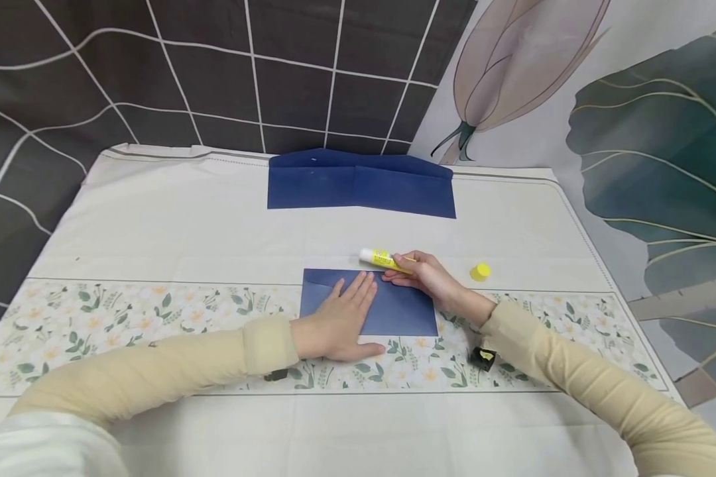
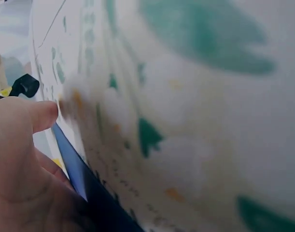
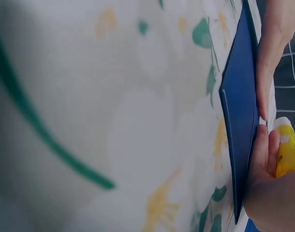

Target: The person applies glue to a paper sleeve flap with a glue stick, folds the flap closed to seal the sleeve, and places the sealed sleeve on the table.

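Right fingers (image 1: 404, 281) round one glue stick (image 1: 380, 258); two envelopes (image 1: 401, 311), one cap (image 1: 480, 271)

your left arm (image 1: 173, 371) reaches in from the lower left, sleeved down to the wrist. your left hand (image 1: 337, 326) lies palm down, its fingers (image 1: 366, 299) straight and pointing away from you, its thumb (image 1: 368, 350) spread to the right. your right arm (image 1: 596, 391) is sleeved too and angles in from the right. your right hand (image 1: 427, 277) grips between thumb and fingers, near your left fingertips.
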Tool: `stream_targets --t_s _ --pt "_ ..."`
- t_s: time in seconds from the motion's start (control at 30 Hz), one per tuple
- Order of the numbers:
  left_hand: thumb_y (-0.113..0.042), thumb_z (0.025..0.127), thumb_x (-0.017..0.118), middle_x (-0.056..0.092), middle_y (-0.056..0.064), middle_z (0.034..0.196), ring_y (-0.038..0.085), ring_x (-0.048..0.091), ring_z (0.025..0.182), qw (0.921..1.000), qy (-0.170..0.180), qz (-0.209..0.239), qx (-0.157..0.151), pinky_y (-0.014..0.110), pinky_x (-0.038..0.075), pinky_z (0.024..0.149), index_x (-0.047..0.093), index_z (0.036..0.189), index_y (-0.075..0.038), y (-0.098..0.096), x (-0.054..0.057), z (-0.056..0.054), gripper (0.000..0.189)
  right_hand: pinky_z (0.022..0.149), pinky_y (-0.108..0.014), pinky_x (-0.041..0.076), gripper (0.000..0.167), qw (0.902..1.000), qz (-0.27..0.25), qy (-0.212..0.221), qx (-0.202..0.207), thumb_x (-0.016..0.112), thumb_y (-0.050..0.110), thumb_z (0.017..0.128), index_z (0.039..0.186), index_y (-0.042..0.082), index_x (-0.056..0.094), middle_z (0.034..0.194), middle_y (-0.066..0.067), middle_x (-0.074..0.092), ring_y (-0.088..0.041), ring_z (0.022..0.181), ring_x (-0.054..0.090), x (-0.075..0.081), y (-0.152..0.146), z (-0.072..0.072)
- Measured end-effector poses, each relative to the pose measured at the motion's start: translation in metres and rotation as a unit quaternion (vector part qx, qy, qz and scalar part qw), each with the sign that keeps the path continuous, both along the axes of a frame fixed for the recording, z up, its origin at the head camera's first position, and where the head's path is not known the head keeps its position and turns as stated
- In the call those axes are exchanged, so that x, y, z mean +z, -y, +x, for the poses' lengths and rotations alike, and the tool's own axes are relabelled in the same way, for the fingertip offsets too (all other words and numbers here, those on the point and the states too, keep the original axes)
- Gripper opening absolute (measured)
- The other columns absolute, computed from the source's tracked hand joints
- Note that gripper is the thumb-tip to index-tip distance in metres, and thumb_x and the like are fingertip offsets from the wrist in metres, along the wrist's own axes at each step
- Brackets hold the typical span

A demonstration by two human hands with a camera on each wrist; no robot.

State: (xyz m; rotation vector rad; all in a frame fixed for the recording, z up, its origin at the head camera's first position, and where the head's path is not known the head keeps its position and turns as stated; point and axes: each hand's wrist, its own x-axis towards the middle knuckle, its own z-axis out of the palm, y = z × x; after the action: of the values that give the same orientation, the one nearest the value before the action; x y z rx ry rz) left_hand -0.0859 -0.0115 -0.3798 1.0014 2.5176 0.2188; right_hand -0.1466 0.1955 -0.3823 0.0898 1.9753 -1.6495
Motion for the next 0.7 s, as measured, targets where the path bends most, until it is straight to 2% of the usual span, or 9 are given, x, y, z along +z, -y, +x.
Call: stream_targets --t_s 0.2,0.57,0.7 --pt "-0.069 0.088 0.045 -0.004 0.021 0.160 0.031 -0.007 0.149 0.9996 0.006 0.008 0.025 0.051 0.006 0.121 0.008 0.151 0.005 0.012 -0.003 0.000 0.104 0.087 -0.020 0.054 0.034 1.0000 -0.004 -0.008 0.003 0.046 0.027 0.102 0.117 -0.002 0.043 0.093 0.004 0.070 -0.005 0.093 0.069 -0.002 0.000 0.001" --pt "-0.068 0.087 0.047 -0.004 0.024 0.159 0.035 -0.006 0.149 0.9982 0.006 0.018 0.057 0.052 0.007 0.121 0.010 0.151 0.007 0.038 -0.003 0.002 0.105 0.086 -0.019 0.054 0.030 0.9999 -0.007 0.006 0.007 0.046 0.027 0.102 0.114 0.000 0.043 0.090 0.005 0.070 -0.003 0.088 0.069 -0.001 -0.005 -0.001" --pt "-0.070 0.087 0.045 -0.003 0.023 0.159 0.034 -0.005 0.149 0.9976 0.003 0.012 0.068 0.057 0.005 0.119 0.011 0.151 0.006 0.046 -0.003 0.003 0.105 0.086 -0.019 0.054 0.029 0.9999 -0.007 0.014 0.002 0.046 0.027 0.102 0.113 0.000 0.043 0.090 0.004 0.069 -0.003 0.087 0.069 -0.001 -0.009 -0.001"
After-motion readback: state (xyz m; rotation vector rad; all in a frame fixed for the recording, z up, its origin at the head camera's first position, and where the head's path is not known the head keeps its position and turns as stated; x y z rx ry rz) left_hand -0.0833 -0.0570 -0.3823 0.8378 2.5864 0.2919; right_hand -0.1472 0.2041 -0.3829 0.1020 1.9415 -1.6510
